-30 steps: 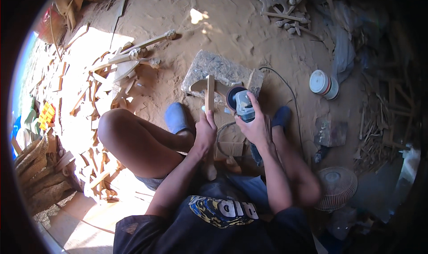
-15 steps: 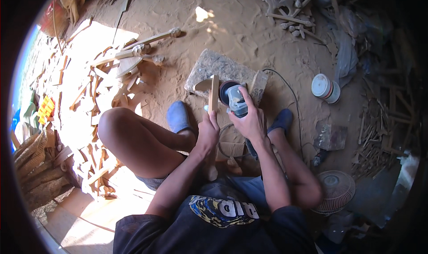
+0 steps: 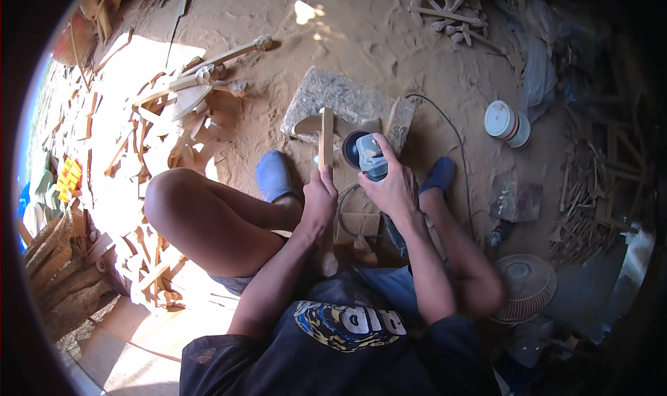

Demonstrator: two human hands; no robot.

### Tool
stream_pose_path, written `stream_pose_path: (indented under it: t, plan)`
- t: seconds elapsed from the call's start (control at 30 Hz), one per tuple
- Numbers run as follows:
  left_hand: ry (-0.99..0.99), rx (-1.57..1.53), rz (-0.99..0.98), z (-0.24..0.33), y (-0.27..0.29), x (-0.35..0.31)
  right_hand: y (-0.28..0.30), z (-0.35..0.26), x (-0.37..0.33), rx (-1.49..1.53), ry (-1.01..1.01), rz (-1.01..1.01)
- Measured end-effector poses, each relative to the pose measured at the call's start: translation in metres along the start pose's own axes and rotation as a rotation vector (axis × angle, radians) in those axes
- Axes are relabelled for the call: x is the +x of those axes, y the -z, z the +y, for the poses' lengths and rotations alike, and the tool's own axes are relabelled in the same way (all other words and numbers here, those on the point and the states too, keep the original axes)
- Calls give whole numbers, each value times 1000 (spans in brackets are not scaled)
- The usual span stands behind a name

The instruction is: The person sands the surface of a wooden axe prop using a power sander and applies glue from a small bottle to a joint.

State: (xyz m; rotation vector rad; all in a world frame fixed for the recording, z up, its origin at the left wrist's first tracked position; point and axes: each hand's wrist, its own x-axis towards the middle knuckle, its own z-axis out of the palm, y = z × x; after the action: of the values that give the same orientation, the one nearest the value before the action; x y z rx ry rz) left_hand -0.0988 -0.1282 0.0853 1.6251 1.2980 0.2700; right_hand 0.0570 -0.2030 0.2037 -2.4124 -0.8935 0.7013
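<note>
Between my legs, my left hand (image 3: 321,196) is closed around a pale carved wooden piece (image 3: 326,135). Its squared upper end points away from me, and a curved arm of wood shows beside it. My right hand (image 3: 394,187) grips a handheld power sander (image 3: 374,161) from above, index finger stretched along its clear plastic-looking cover. The sander's dark round disc (image 3: 352,148) faces the wood, with a small gap between them. Beneath and beyond both lies a worn, speckled block (image 3: 319,94). The wood's lower end reaches back toward my lap.
Carved wooden pieces (image 3: 187,83) are heaped on the left, more (image 3: 458,14) at the far right. A dark cord (image 3: 455,135) runs over the sandy floor beside my right foot. On the right are a white tub (image 3: 500,120), a metal-looking box (image 3: 515,198) and a round fan (image 3: 526,285).
The wooden piece has shifted slightly left of the sander, so the gap between wood and disc is wider. Both hands keep their grips. The whole view has also moved a little.
</note>
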Motion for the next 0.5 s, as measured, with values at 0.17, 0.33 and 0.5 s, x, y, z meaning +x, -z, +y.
stream_pose_path:
  t: [0.17,0.33,0.5]
  plan:
    - [63,-73,-28,5,4,0,7,3,-13,1,-46,-46]
    - [88,-90,-56,12,6,-2,8,8,-15,118,-62,51]
    - [-41,-45,19,-2,-1,0,-7,12,4,123,115,101]
